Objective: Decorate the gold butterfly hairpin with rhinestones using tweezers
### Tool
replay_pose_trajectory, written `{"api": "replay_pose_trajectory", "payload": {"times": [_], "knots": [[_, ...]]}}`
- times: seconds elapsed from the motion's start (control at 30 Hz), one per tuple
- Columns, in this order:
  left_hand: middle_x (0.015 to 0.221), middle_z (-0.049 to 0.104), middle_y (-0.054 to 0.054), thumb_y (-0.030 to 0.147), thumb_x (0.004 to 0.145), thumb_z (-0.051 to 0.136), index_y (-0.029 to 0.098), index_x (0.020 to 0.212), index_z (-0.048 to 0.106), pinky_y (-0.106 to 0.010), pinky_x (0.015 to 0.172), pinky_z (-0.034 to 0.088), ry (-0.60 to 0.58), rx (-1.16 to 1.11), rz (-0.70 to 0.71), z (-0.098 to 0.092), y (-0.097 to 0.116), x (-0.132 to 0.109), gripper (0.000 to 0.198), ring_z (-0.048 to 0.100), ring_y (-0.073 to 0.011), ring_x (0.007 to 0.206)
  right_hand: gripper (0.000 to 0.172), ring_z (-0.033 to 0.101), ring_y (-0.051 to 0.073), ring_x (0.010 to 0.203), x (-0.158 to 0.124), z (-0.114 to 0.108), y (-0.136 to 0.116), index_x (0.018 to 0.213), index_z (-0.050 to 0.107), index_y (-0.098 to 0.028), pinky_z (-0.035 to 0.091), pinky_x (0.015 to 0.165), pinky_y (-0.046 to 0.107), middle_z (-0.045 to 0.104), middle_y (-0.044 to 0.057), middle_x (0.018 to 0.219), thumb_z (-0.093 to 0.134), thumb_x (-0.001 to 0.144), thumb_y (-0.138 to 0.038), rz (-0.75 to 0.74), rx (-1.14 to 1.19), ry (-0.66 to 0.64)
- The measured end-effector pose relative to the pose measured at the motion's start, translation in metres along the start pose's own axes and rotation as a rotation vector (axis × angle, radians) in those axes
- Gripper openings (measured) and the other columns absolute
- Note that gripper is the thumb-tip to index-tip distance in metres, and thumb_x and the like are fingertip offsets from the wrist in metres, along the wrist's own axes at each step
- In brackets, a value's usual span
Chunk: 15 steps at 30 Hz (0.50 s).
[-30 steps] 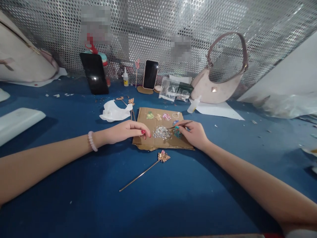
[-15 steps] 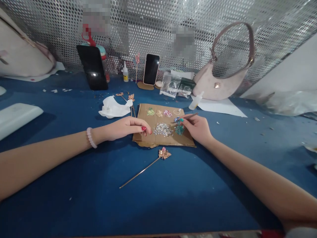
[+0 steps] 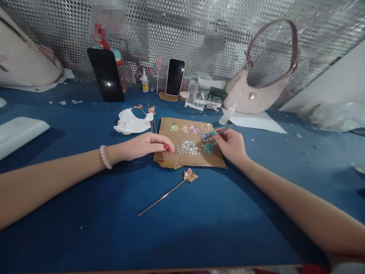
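So our right hand (image 3: 232,146) is pinched around what look like slim tweezers (image 3: 221,130), tip down at the little blue rhinestone pile (image 3: 205,136) on the cardboard sheet (image 3: 168,161), with the teal pile (image 3: 208,147) just beside our knuckles and the bigger silver pile (image 3: 187,147) between our 2 hands. Our left hand (image 3: 148,145) lies palm down, fingers loosely curled, fingertips pressing the cardboard's left edge, gripping nothing. We'd guess these stones are featherweight, hard and slick, so they'd skid or flick away if squeezed at an angle; best nipped across the sides, 1 at a time, gently. The butterfly hair stick (image 3: 190,175) lies on the blue table (image 3: 199,228) just below the cardboard, touched by neither hand
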<state>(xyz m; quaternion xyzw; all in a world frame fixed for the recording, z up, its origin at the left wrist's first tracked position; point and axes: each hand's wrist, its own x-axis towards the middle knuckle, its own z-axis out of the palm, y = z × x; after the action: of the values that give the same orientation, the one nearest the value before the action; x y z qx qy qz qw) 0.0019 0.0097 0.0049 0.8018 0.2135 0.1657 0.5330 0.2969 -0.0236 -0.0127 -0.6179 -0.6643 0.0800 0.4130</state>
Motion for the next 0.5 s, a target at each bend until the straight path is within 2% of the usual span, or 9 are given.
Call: {"api": "replay_pose_trajectory", "payload": {"times": [0.17,0.33,0.5], "knots": [[0.102,0.062,-0.001,0.021,0.086,0.043,0.019,0.089,0.064,-0.025,0.083,0.045,0.001,0.002,-0.001,0.0003,0.0006,0.0001,0.021,0.057,-0.0118,0.085,0.023,0.059,0.016,0.056,-0.0012,0.0007,0.0006,0.084,0.064,-0.013,0.046,0.053,0.029,0.065,0.005,0.064,0.052,0.076,-0.032,0.007,0.063,-0.001],[0.102,0.062,-0.002,0.021,0.085,0.044,0.018,0.089,0.065,-0.026,0.083,0.046,0.0,-0.013,-0.004,0.0007,0.0,0.0006,0.021,0.057,-0.0119,0.083,0.022,0.06,0.016,0.055,-0.0017,0.001,-0.0035,0.079,0.064,-0.015,0.046,0.051,0.029,0.066,0.005,0.062,0.054,0.075,-0.033,0.02,0.024,-0.047],[0.101,0.063,-0.001,0.02,0.086,0.044,0.02,0.089,0.065,-0.025,0.083,0.044,0.003,-0.015,-0.001,0.0005,-0.0006,0.0007,0.021,0.057,-0.0113,0.085,0.021,0.06,0.017,0.056,-0.0008,0.0016,-0.0004,0.08,0.065,-0.015,0.046,0.051,0.029,0.067,0.005,0.063,0.053,0.075,-0.031,0.028,0.012,0.004]]}}
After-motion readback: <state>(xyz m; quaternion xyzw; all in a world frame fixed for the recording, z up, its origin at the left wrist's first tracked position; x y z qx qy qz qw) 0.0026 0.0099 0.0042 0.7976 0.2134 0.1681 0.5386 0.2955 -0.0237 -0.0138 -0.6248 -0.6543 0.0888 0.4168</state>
